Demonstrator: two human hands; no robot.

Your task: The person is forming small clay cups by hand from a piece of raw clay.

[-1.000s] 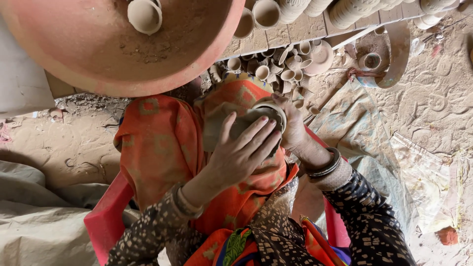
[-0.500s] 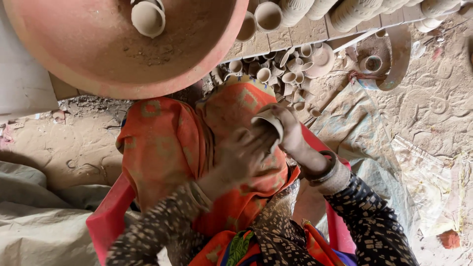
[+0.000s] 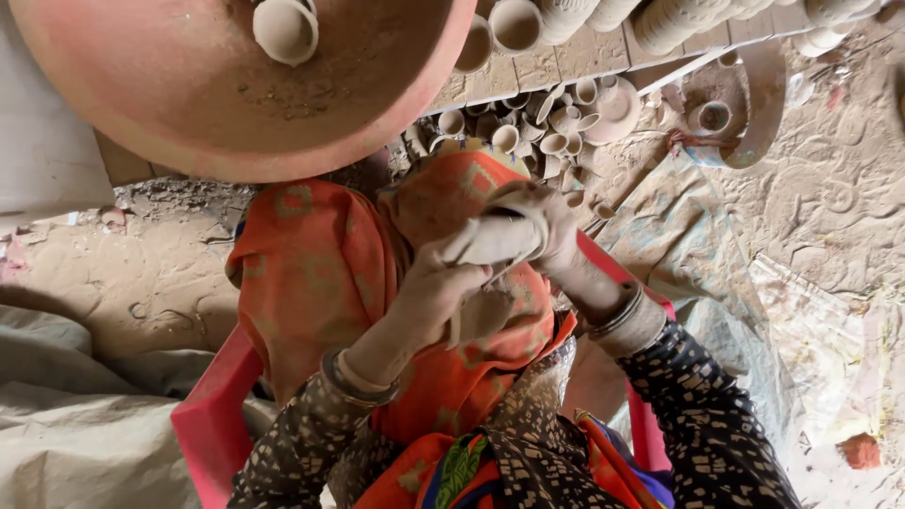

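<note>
Both your hands, left hand (image 3: 429, 292) and right hand (image 3: 551, 236), are closed around the small clay cup (image 3: 495, 240) mid-frame; go gentle, support its rim evenly.

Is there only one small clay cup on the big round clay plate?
Yes, a single small clay cup stands on the big round plate.

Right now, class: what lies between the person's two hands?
In the head view, a small grey clay cup lies between the left hand and the right hand, both touching it.
</note>
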